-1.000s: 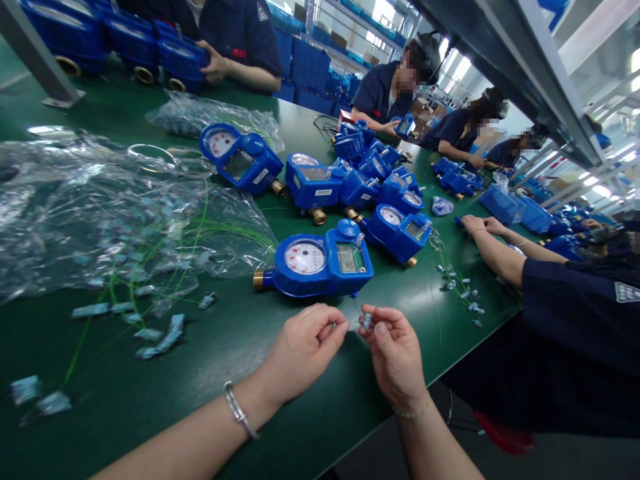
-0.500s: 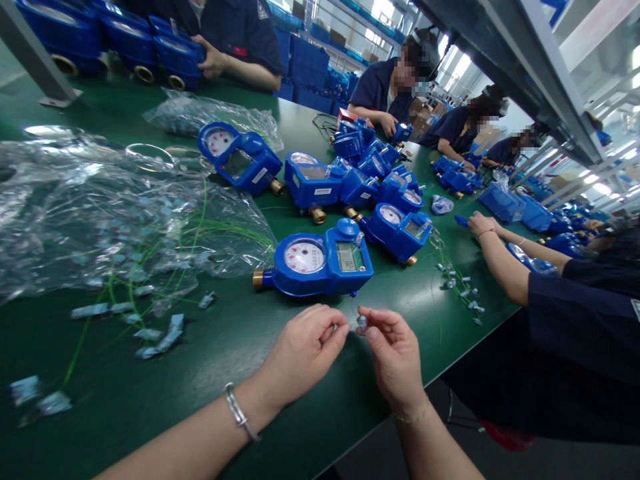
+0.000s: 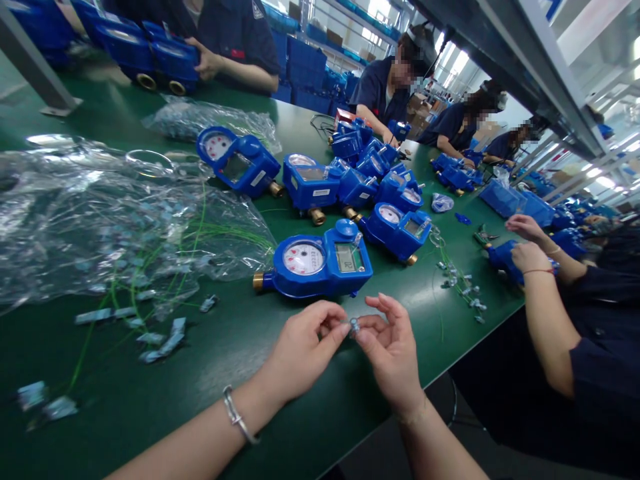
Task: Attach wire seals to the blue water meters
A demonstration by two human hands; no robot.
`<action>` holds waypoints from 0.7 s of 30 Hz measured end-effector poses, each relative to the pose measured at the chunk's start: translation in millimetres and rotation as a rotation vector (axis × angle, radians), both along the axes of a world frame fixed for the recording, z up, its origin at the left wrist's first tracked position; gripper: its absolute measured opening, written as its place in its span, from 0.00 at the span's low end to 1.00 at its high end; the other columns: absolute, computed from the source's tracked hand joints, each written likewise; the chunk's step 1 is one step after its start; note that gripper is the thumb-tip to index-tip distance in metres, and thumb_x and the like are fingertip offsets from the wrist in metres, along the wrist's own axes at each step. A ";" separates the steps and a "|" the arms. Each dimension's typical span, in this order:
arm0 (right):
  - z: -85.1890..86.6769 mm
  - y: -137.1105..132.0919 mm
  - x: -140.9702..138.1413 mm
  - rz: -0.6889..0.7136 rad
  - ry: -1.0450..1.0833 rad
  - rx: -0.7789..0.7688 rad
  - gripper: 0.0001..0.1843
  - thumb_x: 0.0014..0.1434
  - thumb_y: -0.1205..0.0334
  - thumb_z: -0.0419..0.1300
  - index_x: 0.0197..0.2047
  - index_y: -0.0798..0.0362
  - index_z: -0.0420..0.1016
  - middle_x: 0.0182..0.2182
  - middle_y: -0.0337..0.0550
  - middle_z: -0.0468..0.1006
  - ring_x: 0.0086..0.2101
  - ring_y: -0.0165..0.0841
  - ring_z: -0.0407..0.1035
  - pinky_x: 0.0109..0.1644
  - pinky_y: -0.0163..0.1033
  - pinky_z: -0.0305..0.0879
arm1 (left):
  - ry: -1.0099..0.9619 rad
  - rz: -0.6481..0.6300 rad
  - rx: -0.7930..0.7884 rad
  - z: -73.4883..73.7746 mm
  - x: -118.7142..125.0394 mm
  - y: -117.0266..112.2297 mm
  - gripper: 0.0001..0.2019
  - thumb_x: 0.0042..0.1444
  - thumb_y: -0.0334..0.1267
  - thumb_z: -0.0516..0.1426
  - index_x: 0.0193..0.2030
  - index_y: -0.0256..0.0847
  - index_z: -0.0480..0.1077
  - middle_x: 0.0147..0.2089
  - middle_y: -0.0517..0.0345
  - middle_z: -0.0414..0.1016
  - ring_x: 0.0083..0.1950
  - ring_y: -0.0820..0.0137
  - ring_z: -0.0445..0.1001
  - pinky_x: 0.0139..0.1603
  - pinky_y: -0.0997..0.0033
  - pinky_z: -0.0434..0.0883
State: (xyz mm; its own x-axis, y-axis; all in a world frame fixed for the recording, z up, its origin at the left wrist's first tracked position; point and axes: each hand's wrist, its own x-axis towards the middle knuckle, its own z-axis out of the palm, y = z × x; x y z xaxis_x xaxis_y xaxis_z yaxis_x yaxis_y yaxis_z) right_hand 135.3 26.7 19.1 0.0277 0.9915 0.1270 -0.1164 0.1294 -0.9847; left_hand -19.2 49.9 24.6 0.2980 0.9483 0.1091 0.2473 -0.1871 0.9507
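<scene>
Between my two hands is a small pale-blue seal tag [image 3: 354, 325], partly covered by fingertips. My right hand [image 3: 393, 353] pinches it between thumb and forefinger, other fingers raised. From the other side my left hand [image 3: 310, 347], a metal bangle on its wrist, is closed in a pinch against the tag; a thin wire there is too fine to make out. Just beyond my hands lies a blue water meter [image 3: 320, 260] with a round dial, a small display and a brass fitting at its left end. More blue meters [image 3: 395, 230] sit behind it.
Left, a clear plastic bag [image 3: 210, 220] spills green wires and loose tags [image 3: 163, 343]. Another wire bundle [image 3: 460, 287] lies right of the meters. A co-worker's hands [image 3: 530, 247] handle a meter at right, near pliers [image 3: 484, 235]. Further co-workers sit along the green table [image 3: 225, 400].
My right hand has moved slightly left with the tag, meeting my left fingertips, and its upper fingers have lifted. The co-worker's hands at right have drawn back, uncovering pliers and a meter.
</scene>
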 end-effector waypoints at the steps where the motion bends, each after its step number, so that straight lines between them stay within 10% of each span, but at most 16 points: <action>1: 1.1 0.6 -0.5 0.008 0.010 0.005 0.28 0.51 0.69 0.62 0.53 0.42 0.58 0.52 0.43 0.65 0.38 0.28 0.70 0.41 0.37 0.70 | -0.049 -0.022 -0.078 -1.3 0.3 0.6 0.11 0.57 0.40 0.53 0.45 0.40 0.64 0.30 0.62 0.67 0.31 0.73 0.67 0.32 0.73 0.65; 9: -2.5 2.4 2.4 0.035 -0.015 0.057 0.32 0.48 0.66 0.65 0.53 0.42 0.57 0.48 0.42 0.64 0.37 0.30 0.69 0.39 0.39 0.69 | -0.127 -0.081 -0.164 2.8 0.4 5.3 0.09 0.56 0.41 0.55 0.38 0.39 0.72 0.34 0.59 0.71 0.36 0.71 0.69 0.38 0.72 0.66; 17: -14.6 -6.6 -1.9 -0.109 -0.689 0.346 0.12 0.57 0.69 0.52 0.43 0.50 0.70 0.36 0.45 0.73 0.38 0.35 0.65 0.46 0.43 0.60 | -0.082 0.019 -0.059 4.2 5.0 1.4 0.08 0.57 0.39 0.54 0.38 0.41 0.74 0.36 0.58 0.64 0.40 0.71 0.66 0.43 0.72 0.64; 21: -12.6 -2.5 -15.3 -0.117 -0.514 0.115 0.10 0.60 0.61 0.49 0.32 0.53 0.68 0.28 0.43 0.69 0.31 0.32 0.62 0.37 0.40 0.59 | -0.044 0.053 -0.038 4.8 6.6 -0.3 0.10 0.58 0.40 0.53 0.35 0.41 0.74 0.36 0.58 0.60 0.39 0.72 0.65 0.42 0.74 0.64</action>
